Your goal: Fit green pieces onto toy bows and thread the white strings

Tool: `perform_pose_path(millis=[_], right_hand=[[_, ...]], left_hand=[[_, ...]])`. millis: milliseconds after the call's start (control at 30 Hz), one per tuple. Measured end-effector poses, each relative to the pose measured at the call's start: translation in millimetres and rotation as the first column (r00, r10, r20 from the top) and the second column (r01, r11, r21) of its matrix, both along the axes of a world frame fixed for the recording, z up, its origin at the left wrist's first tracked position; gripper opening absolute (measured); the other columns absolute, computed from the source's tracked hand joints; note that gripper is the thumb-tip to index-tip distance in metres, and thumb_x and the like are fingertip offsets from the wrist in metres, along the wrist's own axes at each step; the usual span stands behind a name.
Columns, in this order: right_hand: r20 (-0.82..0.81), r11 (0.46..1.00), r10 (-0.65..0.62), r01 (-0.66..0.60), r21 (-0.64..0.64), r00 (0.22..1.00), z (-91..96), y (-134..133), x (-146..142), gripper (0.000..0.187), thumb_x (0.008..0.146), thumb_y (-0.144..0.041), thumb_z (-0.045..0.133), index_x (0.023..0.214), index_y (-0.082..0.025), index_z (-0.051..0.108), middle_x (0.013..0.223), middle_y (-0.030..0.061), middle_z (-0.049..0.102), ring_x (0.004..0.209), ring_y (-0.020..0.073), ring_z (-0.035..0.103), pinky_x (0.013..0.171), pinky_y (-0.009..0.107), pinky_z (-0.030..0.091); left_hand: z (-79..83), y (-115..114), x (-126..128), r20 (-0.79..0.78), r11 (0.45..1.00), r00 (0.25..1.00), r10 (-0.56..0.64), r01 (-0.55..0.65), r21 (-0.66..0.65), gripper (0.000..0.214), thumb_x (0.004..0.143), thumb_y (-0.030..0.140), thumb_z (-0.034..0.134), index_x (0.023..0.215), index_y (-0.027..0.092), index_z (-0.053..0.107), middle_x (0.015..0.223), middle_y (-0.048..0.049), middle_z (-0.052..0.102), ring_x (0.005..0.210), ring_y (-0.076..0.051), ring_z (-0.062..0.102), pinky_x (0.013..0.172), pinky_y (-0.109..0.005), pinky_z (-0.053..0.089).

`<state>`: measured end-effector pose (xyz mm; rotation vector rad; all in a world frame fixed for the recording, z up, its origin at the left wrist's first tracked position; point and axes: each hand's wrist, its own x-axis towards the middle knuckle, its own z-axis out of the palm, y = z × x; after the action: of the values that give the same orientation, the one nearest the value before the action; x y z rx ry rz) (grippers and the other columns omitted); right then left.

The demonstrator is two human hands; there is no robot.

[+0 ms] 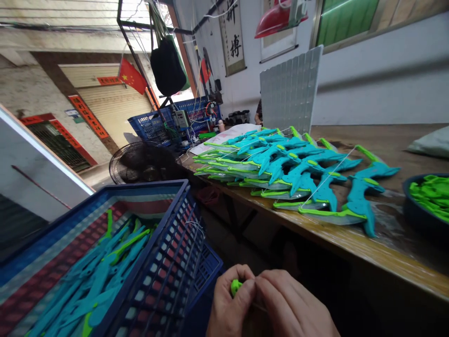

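Note:
My left hand (229,299) is closed around a small bright green plastic piece (235,286), most of which is hidden by the fingers. Pressed up against it, my right hand (294,304) pinches with thumb and fingertips. A thin pale string (260,307) shows faintly beneath those fingers. Both hands are low in the view, in front of the table edge. Beyond them, turquoise and green toy bows (305,164) with white strings lie stacked on the wooden table (393,252).
To the left stands a blue plastic crate (164,234) with a striped lining, holding more turquoise and green bow parts (105,276). A dark tub (410,220) of green pieces sits at the right. Behind are a black fan (140,161) and a grey panel (291,91), partly hiding a person.

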<state>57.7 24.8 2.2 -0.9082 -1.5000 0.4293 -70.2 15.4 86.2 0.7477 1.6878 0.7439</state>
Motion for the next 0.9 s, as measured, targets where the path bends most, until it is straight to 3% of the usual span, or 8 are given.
perform_pose_path(millis=[133, 200, 300, 433, 533, 633, 800, 900], right_hand=[[-0.127, 0.998, -0.016, 0.008, -0.067, 0.992, -0.3, 0.2, -13.0, 0.019, 0.099, -0.007, 0.038, 0.102, -0.006, 0.057, 0.08, 0.0116, 0.055, 0.074, 0.0194, 0.053, 0.063, 0.032, 0.045], [-0.221, 0.988, 0.032, -0.064, -0.141, 0.975, 2.1, 0.2, -14.2, 0.013, 0.097, -0.005, 0.043, 0.097, -0.01, 0.055, 0.079, 0.0086, 0.052, 0.072, 0.0164, 0.049, 0.061, 0.029, 0.04], [-0.356, 0.927, 0.121, -0.233, -0.293, 0.927, 6.6, -0.1, -8.7, 0.013, 0.097, -0.003, 0.047, 0.092, -0.014, 0.051, 0.081, 0.0048, 0.053, 0.072, 0.0117, 0.05, 0.063, 0.024, 0.039], [-0.499, 0.841, 0.14, -0.369, -0.396, 0.855, 11.9, 0.6, 1.0, 0.013, 0.101, -0.008, 0.046, 0.09, -0.014, 0.051, 0.082, 0.0015, 0.055, 0.073, 0.0071, 0.052, 0.064, 0.019, 0.039], [-0.575, 0.794, 0.223, -0.489, -0.362, 0.788, 15.1, 1.4, 6.2, 0.009, 0.1, -0.01, 0.048, 0.101, -0.014, 0.057, 0.091, 0.0034, 0.057, 0.08, 0.0083, 0.054, 0.069, 0.019, 0.043], [-0.573, 0.759, 0.34, -0.577, -0.301, 0.746, 15.3, 2.4, 8.4, 0.027, 0.095, -0.011, 0.056, 0.122, -0.016, 0.06, 0.104, 0.0068, 0.058, 0.09, 0.0118, 0.056, 0.074, 0.022, 0.047], [-0.61, 0.745, 0.338, -0.6, -0.292, 0.716, 12.9, 4.1, 7.2, 0.009, 0.097, -0.01, 0.058, 0.098, -0.013, 0.066, 0.085, 0.0033, 0.057, 0.078, 0.0088, 0.054, 0.066, 0.019, 0.042], [-0.614, 0.721, 0.33, -0.612, -0.326, 0.717, 14.2, 4.9, 11.2, 0.011, 0.097, -0.01, 0.055, 0.092, -0.011, 0.065, 0.082, 0.003, 0.056, 0.076, 0.0088, 0.053, 0.066, 0.02, 0.04]], left_hand=[[-0.2, -2.0, 1.5, -0.041, 0.974, 0.977, 0.21, -0.213, -0.075, 0.053, 0.071, 0.05, 0.088, 0.091, 0.011, 0.059, 0.068, -0.0002, 0.051, 0.058, -0.006, 0.043, 0.055, -0.018, 0.03], [0.6, -2.2, 1.2, -0.072, 0.965, 0.97, 0.233, -0.24, -0.103, 0.055, 0.066, 0.047, 0.092, 0.091, 0.011, 0.058, 0.069, -0.001, 0.056, 0.058, -0.006, 0.048, 0.054, -0.017, 0.035], [2.9, -2.1, -1.4, -0.034, 0.983, 0.991, 0.129, -0.133, -0.128, 0.051, 0.071, 0.047, 0.089, 0.088, 0.012, 0.056, 0.063, 0.0015, 0.052, 0.047, -0.005, 0.045, 0.045, -0.015, 0.034], [7.9, -1.6, -4.2, 0.044, 0.996, 0.998, -0.041, 0.044, -0.072, 0.036, 0.092, 0.043, 0.07, 0.084, 0.015, 0.05, 0.059, 0.0042, 0.041, 0.041, -0.004, 0.04, 0.041, -0.014, 0.033], [11.7, -0.4, -3.3, 0.089, 0.996, 0.993, -0.074, 0.078, -0.037, 0.032, 0.096, 0.037, 0.065, 0.081, 0.013, 0.05, 0.069, 0.001, 0.045, 0.051, -0.005, 0.046, 0.048, -0.014, 0.038], [12.7, 1.8, -1.1, 0.054, 0.999, 0.997, -0.049, 0.049, 0.0, 0.025, 0.094, 0.032, 0.068, 0.084, 0.012, 0.058, 0.079, -0.0018, 0.053, 0.068, -0.006, 0.054, 0.062, -0.013, 0.045], [12.6, 4.2, 2.4, 0.094, 0.993, 0.988, -0.119, 0.117, 0.026, 0.026, 0.098, 0.034, 0.062, 0.08, 0.014, 0.063, 0.072, -0.0013, 0.047, 0.058, -0.006, 0.048, 0.052, -0.014, 0.04], [13.1, 3.8, -0.2, 0.047, 0.988, 0.987, -0.152, 0.152, 0.004, 0.03, 0.1, 0.034, 0.058, 0.079, 0.013, 0.059, 0.071, -0.001, 0.044, 0.055, -0.006, 0.044, 0.049, -0.016, 0.037]])
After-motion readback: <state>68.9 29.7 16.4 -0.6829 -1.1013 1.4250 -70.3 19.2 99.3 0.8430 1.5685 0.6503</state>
